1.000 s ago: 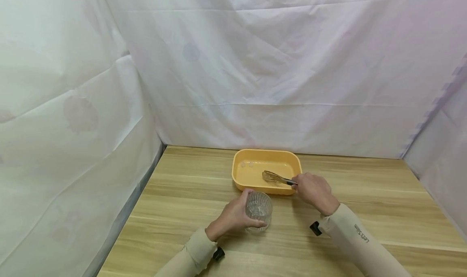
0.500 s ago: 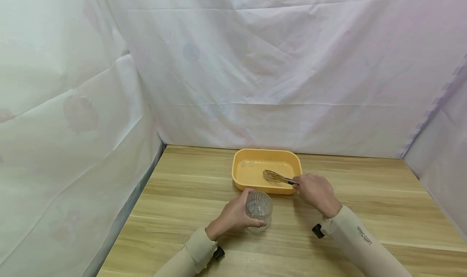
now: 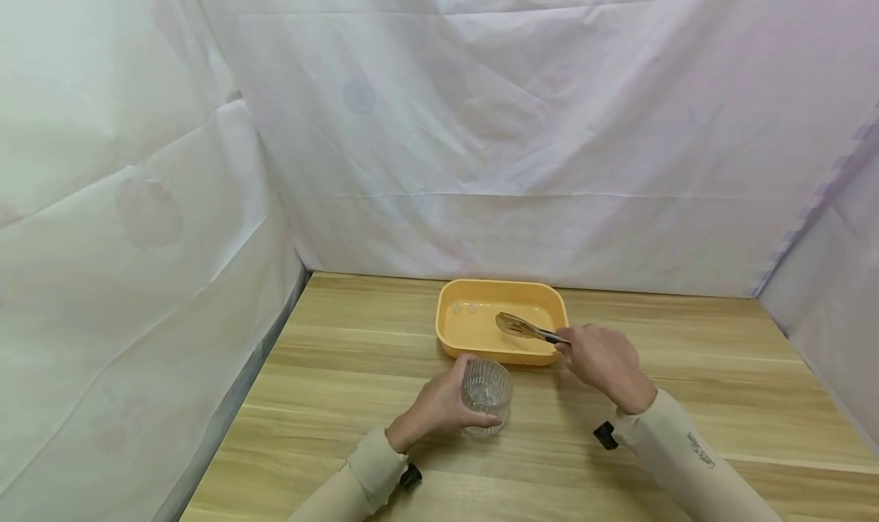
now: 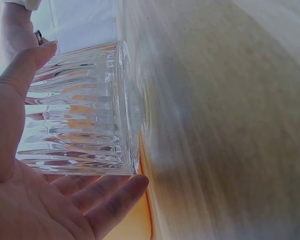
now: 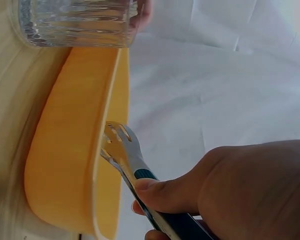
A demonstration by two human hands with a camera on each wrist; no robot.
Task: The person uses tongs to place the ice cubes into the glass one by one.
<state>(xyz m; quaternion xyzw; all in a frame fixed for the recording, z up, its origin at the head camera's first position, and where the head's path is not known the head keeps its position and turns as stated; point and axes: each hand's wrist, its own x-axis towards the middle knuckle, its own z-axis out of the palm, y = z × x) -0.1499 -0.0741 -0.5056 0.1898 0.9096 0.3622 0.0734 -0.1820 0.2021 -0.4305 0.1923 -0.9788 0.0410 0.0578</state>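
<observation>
My left hand [image 3: 442, 404] holds a clear ribbed drinking glass [image 3: 487, 392], thumb on one side and fingers on the other. The glass [image 4: 80, 110] stands upright on the table, just in front of a yellow tray [image 3: 456, 350]. In my right hand [image 3: 604, 358] is a pair of metal serving tongs [image 3: 522, 327] with dark grips, pinched between thumb and fingers. The slotted heads of the tongs [image 5: 125, 142] hang over the tray's right half, inside its rim. Whether anything sits between them cannot be made out. Small clear pieces [image 3: 471, 308] lie at the tray's back left.
The wooden tabletop [image 3: 330, 354] runs to white cloth [image 3: 515, 125] hanging behind and at both sides. A black clip-like piece [image 3: 606, 435] shows under the right sleeve, and a similar one [image 3: 410, 477] under the left.
My right hand has drawn slightly to the right, and the tongs' heads have risen a little over the tray floor. The left hand and the glass stay put.
</observation>
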